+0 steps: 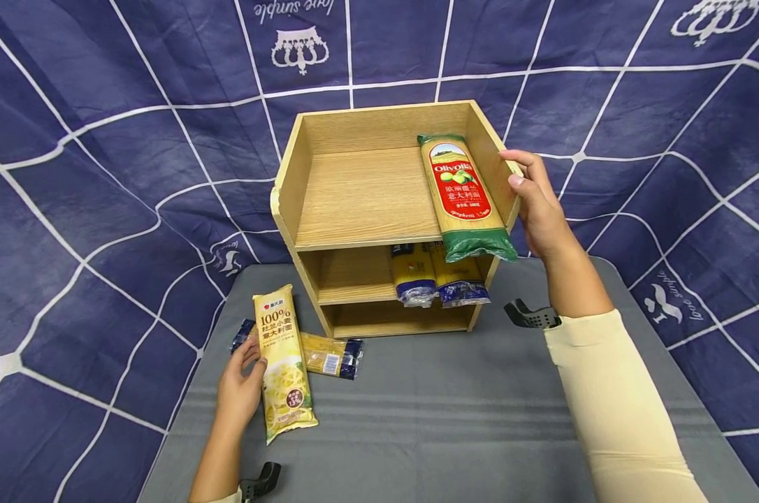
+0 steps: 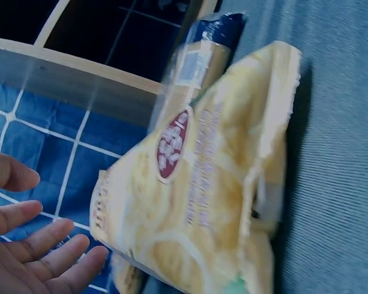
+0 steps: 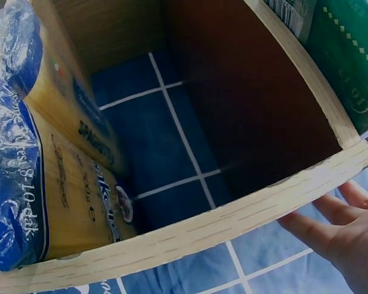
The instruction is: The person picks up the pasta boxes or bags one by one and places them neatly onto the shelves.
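Note:
My left hand (image 1: 241,381) is beside the left edge of a yellow pasta packet (image 1: 285,370); in the left wrist view its spread fingers (image 2: 61,233) stand apart from the packet. This packet lies across a clear spaghetti packet with blue ends (image 1: 332,355) on the grey cloth. My right hand (image 1: 539,206) touches the outer edge of the wooden shelf's right side panel (image 1: 495,164), its visible fingers (image 3: 313,229) fairly straight. Beside that panel, a green-ended spaghetti packet with a red label (image 1: 461,192) lies on the top shelf, its near end jutting over the front edge.
Two blue-ended spaghetti packets (image 1: 439,276) lie side by side at the right of the middle compartment, ends sticking out. Below is the bottom compartment (image 1: 398,318). The wooden shelf (image 1: 360,244) stands on a grey cloth (image 1: 417,412), with blue white-lined fabric (image 1: 392,49) behind and beside it.

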Tool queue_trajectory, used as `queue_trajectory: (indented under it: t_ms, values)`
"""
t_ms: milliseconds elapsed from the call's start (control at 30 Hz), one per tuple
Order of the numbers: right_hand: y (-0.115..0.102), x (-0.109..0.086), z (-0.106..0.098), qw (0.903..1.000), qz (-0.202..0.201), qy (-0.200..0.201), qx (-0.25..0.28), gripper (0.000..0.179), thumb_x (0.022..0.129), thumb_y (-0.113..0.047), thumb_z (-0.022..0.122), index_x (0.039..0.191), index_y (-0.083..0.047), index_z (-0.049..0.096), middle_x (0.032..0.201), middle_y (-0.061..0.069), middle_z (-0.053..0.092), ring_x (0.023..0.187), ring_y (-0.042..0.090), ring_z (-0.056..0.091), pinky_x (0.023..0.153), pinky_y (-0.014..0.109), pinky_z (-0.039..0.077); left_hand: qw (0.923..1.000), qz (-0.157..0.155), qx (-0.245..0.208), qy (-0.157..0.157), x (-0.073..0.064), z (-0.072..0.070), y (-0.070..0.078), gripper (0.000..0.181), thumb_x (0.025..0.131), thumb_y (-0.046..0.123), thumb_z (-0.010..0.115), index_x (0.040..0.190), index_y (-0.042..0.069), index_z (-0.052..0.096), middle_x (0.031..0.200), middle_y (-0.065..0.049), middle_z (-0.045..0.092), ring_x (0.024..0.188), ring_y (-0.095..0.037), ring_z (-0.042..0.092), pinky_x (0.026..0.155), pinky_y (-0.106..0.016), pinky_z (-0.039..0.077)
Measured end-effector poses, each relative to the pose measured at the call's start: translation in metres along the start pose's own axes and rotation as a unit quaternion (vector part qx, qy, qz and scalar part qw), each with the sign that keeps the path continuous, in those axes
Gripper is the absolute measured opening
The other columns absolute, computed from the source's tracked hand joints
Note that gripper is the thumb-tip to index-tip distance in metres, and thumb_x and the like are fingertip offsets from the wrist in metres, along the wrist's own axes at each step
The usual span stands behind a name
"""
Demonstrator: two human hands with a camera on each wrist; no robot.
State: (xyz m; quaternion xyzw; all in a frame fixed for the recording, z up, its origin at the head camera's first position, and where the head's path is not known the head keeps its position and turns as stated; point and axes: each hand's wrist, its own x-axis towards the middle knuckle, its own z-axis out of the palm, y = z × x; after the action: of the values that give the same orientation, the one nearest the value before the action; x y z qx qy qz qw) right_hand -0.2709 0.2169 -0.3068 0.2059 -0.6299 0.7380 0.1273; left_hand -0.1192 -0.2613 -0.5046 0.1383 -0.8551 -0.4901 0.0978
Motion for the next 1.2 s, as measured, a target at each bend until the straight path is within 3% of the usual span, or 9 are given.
queue_trajectory:
  t_ms: [167,333,700,833,967,1100,1200]
  values:
    - [-0.001,-0.001,0.001,0.9999,0.013,-0.007,0.001,0.041,0.097,-0.022,0.046,0.137,-0.023,0.051,0.139,0.007,0.043,0.121,0.029,0.044,0.094,0.036,0.041,0.9998,-0.010,0.014,0.004,-0.003,0.001,-0.009,0.050,0.100,0.008,0.055,0.149,0.001,0.045,0.145,-0.024,0.054,0.135,-0.038,0.052,0.109,-0.041,0.039]
    - [-0.002,-0.002,0.003,0.9996,0.023,-0.014,-0.005,0.042,0.097,-0.023,0.046,0.139,-0.024,0.049,0.139,0.005,0.041,0.122,0.029,0.043,0.095,0.036,0.041,0.9990,-0.036,0.027,-0.003,-0.006,0.002,-0.019,0.052,0.100,0.009,0.053,0.149,-0.005,0.042,0.147,-0.029,0.049,0.135,-0.044,0.049,0.113,-0.054,0.036]
    - [-0.003,-0.003,0.000,0.9993,0.034,-0.014,0.010,0.041,0.098,-0.021,0.046,0.138,-0.025,0.049,0.139,0.006,0.042,0.121,0.028,0.044,0.093,0.035,0.043,0.9932,-0.087,0.057,-0.053,-0.012,0.006,-0.027,0.059,0.101,0.016,0.051,0.154,-0.003,0.033,0.151,-0.028,0.039,0.135,-0.048,0.048,0.105,-0.056,0.046]
    - [-0.004,-0.004,-0.002,0.9992,0.033,-0.013,0.016,0.041,0.098,-0.022,0.048,0.138,-0.025,0.050,0.140,0.007,0.043,0.122,0.029,0.045,0.093,0.035,0.043,0.9891,-0.106,0.057,-0.085,-0.012,0.007,-0.028,0.067,0.101,0.020,0.054,0.157,-0.003,0.027,0.151,-0.030,0.041,0.130,-0.046,0.053,0.093,-0.042,0.055]
    - [-0.004,-0.004,-0.002,0.9993,0.030,-0.013,0.021,0.041,0.097,-0.023,0.049,0.138,-0.026,0.051,0.140,0.007,0.042,0.123,0.029,0.044,0.094,0.036,0.042,0.9864,-0.116,0.045,-0.107,-0.009,0.009,-0.030,0.082,0.098,0.030,0.064,0.158,-0.005,0.020,0.143,-0.031,0.048,0.110,-0.036,0.065,0.076,-0.027,0.053]
    - [-0.003,-0.004,-0.002,0.9993,0.031,-0.014,0.016,0.041,0.098,-0.024,0.049,0.139,-0.026,0.050,0.141,0.006,0.041,0.124,0.029,0.043,0.096,0.036,0.041,0.9843,-0.127,0.034,-0.117,-0.006,0.011,-0.032,0.085,0.094,0.034,0.071,0.154,-0.006,0.026,0.121,-0.025,0.062,0.082,-0.019,0.066,0.066,-0.028,0.053]
    - [-0.002,-0.005,-0.002,0.9993,0.032,-0.014,0.012,0.042,0.098,-0.025,0.049,0.140,-0.026,0.050,0.142,0.005,0.041,0.125,0.029,0.042,0.096,0.036,0.041,0.9818,-0.143,0.012,-0.124,-0.004,0.012,-0.032,0.079,0.092,0.031,0.073,0.148,-0.008,0.033,0.100,-0.019,0.069,0.069,-0.015,0.065,0.061,-0.032,0.054]
